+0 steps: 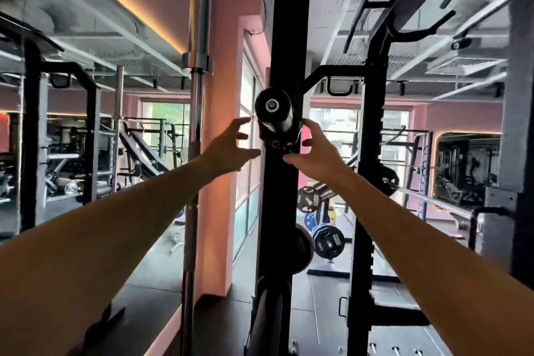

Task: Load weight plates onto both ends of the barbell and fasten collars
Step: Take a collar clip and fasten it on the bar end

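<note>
The barbell sleeve (272,107) points straight at me at head height, its round end cap facing the camera. A black collar (276,139) sits on the sleeve just behind the cap. My right hand (316,150) reaches in from the right, fingers on the collar's upper right side and thumb under it. My left hand (231,145) hovers to the left of the sleeve with its fingers spread, touching nothing. I see no weight plate on this sleeve; whatever lies behind the collar is hidden by the rack post.
A black rack upright (284,37) stands right behind the sleeve. Dark plates (271,312) hang low on the rack. More plates (329,240) rest on a stand at the back right. A spare bar (199,81) stands upright to the left, beside a pink pillar (222,153).
</note>
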`<state>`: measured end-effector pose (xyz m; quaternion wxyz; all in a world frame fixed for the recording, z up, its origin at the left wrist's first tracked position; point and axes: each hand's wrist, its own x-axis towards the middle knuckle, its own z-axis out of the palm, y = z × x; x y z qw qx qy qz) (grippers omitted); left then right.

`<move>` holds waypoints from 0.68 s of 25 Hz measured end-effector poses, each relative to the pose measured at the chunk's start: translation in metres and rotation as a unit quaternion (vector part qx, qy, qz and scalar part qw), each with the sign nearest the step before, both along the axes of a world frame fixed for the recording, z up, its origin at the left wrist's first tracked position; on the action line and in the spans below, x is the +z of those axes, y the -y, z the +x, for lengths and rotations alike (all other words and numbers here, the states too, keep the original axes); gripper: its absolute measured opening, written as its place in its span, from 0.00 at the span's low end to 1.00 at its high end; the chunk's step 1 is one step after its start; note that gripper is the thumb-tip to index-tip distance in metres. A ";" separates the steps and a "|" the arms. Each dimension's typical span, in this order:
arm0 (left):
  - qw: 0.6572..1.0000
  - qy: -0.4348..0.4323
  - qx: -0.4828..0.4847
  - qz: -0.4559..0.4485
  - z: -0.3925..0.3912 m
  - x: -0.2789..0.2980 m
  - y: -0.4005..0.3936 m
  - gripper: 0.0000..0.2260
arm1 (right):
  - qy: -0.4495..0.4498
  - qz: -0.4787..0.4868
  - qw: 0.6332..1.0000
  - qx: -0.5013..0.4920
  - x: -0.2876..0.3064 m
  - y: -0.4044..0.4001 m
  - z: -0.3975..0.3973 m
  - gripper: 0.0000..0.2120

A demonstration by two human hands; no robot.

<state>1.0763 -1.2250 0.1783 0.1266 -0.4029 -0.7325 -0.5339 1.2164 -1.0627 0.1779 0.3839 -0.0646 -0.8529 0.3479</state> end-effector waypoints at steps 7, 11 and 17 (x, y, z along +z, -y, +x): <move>0.998 0.008 -0.063 0.008 0.004 0.000 -0.016 0.36 | -0.053 -0.011 0.999 0.009 0.002 0.010 -0.014 0.40; 0.997 0.012 -0.074 0.032 0.042 0.000 0.011 0.35 | -0.073 -0.020 0.997 0.026 0.001 0.035 0.019 0.40; 0.995 -0.004 -0.079 0.061 0.126 -0.004 0.078 0.35 | -0.098 -0.024 0.994 0.051 0.000 0.097 0.098 0.39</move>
